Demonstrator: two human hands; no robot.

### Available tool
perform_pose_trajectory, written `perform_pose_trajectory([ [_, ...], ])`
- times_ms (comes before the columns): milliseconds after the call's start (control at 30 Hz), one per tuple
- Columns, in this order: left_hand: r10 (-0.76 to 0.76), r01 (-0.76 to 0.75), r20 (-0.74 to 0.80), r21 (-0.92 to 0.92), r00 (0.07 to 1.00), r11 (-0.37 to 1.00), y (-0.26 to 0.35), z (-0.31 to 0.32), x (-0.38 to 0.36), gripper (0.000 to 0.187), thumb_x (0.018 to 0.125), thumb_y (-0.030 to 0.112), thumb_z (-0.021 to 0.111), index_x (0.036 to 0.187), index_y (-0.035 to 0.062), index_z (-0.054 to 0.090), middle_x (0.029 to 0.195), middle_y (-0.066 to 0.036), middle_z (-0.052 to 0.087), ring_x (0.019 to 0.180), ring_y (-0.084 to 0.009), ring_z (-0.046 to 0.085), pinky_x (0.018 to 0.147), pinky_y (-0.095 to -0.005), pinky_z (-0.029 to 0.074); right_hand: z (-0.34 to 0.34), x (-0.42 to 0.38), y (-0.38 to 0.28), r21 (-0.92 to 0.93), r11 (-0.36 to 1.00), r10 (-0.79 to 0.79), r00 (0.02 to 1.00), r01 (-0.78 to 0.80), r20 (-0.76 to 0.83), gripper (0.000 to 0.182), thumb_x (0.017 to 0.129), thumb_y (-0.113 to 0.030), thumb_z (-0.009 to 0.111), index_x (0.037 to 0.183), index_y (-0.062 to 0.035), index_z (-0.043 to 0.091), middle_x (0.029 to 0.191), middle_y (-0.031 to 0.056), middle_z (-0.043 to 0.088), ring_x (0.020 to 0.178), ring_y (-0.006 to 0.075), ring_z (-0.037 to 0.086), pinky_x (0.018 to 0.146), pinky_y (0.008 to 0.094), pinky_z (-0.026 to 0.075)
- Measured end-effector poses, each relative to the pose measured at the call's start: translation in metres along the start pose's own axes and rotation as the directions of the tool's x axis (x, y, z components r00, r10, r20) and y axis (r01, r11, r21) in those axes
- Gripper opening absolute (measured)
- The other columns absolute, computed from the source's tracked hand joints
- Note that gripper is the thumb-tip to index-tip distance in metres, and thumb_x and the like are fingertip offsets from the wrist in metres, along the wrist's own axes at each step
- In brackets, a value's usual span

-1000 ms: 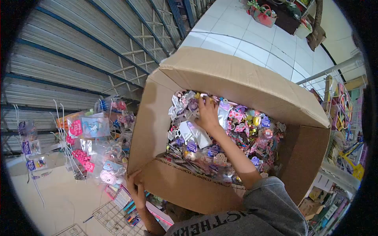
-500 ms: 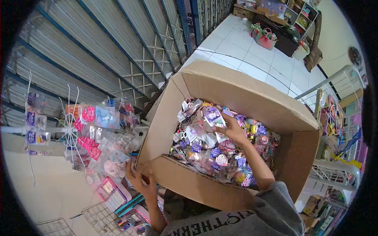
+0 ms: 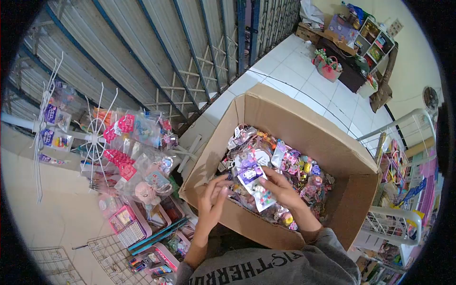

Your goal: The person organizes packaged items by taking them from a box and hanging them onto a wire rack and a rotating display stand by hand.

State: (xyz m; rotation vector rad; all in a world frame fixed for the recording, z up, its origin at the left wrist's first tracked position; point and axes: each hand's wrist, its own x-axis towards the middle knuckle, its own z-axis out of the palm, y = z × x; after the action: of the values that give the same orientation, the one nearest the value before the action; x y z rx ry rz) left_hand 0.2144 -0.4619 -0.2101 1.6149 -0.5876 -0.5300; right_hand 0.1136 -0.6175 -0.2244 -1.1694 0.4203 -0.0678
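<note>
A large open cardboard box (image 3: 304,115) holds many small plastic-wrapped trinkets (image 3: 308,168) with purple and white cards. My right hand (image 3: 281,190) grips a small clear packet (image 3: 257,186) with a purple label, above the box's contents. Near the box's left front wall is my left hand (image 3: 212,198), its fingers apart and curved, with nothing in them. The packet's upper left corner is a short distance from its fingertips.
A wire display rack (image 3: 95,138) with hanging packets stands at the left. Pink-rimmed trays (image 3: 130,225) lie below it. A metal folding gate (image 3: 190,61) is behind. Wire shelving (image 3: 396,216) stands at the right.
My left hand has moved right, from outside the box to its front left wall. My right hand has brought a packet lower and nearer my body. The camera view has shifted.
</note>
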Motion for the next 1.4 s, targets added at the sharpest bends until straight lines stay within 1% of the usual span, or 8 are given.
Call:
perform_pose_trajectory([
  [233, -0.056, 0.076, 0.085, -0.264, 0.995, 0.961, -0.011, 0.011, 0.012, 0.033, 0.079, 0.006, 0.048, 0.109, -0.0026, 0.037, 0.094, -0.007, 0.049, 0.088, -0.0122, 0.047, 0.074, -0.0241, 0.039, 0.015, 0.004, -0.014, -0.272, 0.917, -0.266, 0.955, 0.292, 0.13, 0.045, 0.081, -0.008, 0.044, 0.121, -0.0013, 0.025, 0.122, 0.0096, 0.031, 0.101, 0.0134, 0.038, 0.083, 0.0255, 0.032],
  [533, -0.2, 0.16, -0.03, -0.495, 0.979, 0.854, -0.018, 0.021, 0.014, 0.035, 0.078, 0.004, 0.048, 0.111, -0.0006, 0.038, 0.103, -0.01, 0.046, 0.094, -0.0131, 0.044, 0.08, -0.0241, 0.035, 0.016, 0.003, -0.014, -0.201, 0.952, -0.196, 0.962, 0.233, 0.19, 0.054, 0.078, 0.0, 0.044, 0.125, -0.0032, 0.016, 0.126, 0.0105, 0.024, 0.11, 0.0154, 0.032, 0.086, 0.0258, 0.029],
  [1000, -0.116, -0.095, -0.255, -0.686, 0.96, 0.722, -0.004, 0.016, 0.028, 0.035, 0.078, 0.002, 0.043, 0.112, 0.0087, 0.034, 0.106, -0.012, 0.044, 0.093, -0.0202, 0.047, 0.075, -0.0311, 0.043, 0.006, -0.006, -0.035, 0.04, 0.99, -0.137, 0.962, 0.132, 0.237, 0.055, 0.077, 0.002, 0.045, 0.124, -0.0015, 0.017, 0.126, 0.0125, 0.024, 0.108, 0.0163, 0.035, 0.089, 0.0259, 0.027],
  [1100, -0.119, -0.12, -0.299, -0.671, 0.947, 0.732, -0.004, 0.013, 0.028, 0.033, 0.079, 0.003, 0.044, 0.111, 0.0078, 0.036, 0.105, -0.011, 0.044, 0.09, -0.0189, 0.049, 0.074, -0.0309, 0.044, -0.006, 0.001, -0.026, -0.322, 0.88, -0.262, 0.923, 0.348, 0.282, 0.053, 0.077, 0.002, 0.046, 0.123, -0.0007, 0.021, 0.122, 0.0109, 0.029, 0.105, 0.0156, 0.037, 0.082, 0.0256, 0.035],
  [1200, -0.116, -0.113, -0.366, -0.548, 0.923, 0.829, -0.003, 0.009, 0.028, 0.025, 0.076, 0.002, 0.048, 0.101, 0.0036, 0.046, 0.1, -0.005, 0.048, 0.091, -0.0108, 0.046, 0.072, -0.0187, 0.039, -0.001, 0.001, -0.017, -0.101, 0.979, -0.17, 0.982, 0.178, 0.081, 0.048, 0.076, 0.0, 0.048, 0.119, 0.0014, 0.027, 0.108, 0.0086, 0.041, 0.092, 0.0139, 0.046, 0.073, 0.0238, 0.04],
  [1300, -0.097, 0.038, -0.378, -0.162, 0.921, 0.986, 0.008, -0.002, 0.025, 0.031, 0.076, 0.002, 0.046, 0.107, 0.0007, 0.043, 0.098, -0.005, 0.05, 0.084, -0.0121, 0.048, 0.075, -0.0242, 0.039, 0.008, 0.014, -0.011, 0.0, 0.996, -0.087, 0.984, 0.088, -0.157, 0.046, 0.073, -0.002, 0.053, 0.114, 0.0027, 0.032, 0.096, 0.0057, 0.05, 0.081, 0.0125, 0.049, 0.069, 0.023, 0.04],
  [1367, -0.008, -0.065, -0.343, -0.199, 0.939, 0.978, -0.023, -0.007, 0.025, 0.033, 0.077, 0.006, 0.048, 0.11, 0.0013, 0.041, 0.1, -0.006, 0.05, 0.082, -0.0108, 0.048, 0.072, -0.023, 0.039, 0.02, 0.026, -0.02, -0.009, 0.989, -0.149, 0.972, 0.15, -0.179, 0.044, 0.071, -0.002, 0.056, 0.111, 0.0019, 0.037, 0.091, 0.0043, 0.052, 0.077, 0.01, 0.05, 0.063, 0.0227, 0.041],
  [1400, -0.093, -0.076, -0.29, -0.521, 0.952, 0.85, -0.016, -0.006, 0.022, 0.035, 0.078, 0.006, 0.047, 0.112, 0.0016, 0.04, 0.1, -0.007, 0.05, 0.08, -0.0102, 0.048, 0.07, -0.0225, 0.04, 0.029, 0.03, -0.03, -0.059, 0.992, -0.119, 0.978, 0.11, -0.172, 0.046, 0.07, 0.001, 0.054, 0.112, 0.003, 0.036, 0.096, 0.0063, 0.05, 0.081, 0.0117, 0.048, 0.068, 0.0224, 0.04],
])
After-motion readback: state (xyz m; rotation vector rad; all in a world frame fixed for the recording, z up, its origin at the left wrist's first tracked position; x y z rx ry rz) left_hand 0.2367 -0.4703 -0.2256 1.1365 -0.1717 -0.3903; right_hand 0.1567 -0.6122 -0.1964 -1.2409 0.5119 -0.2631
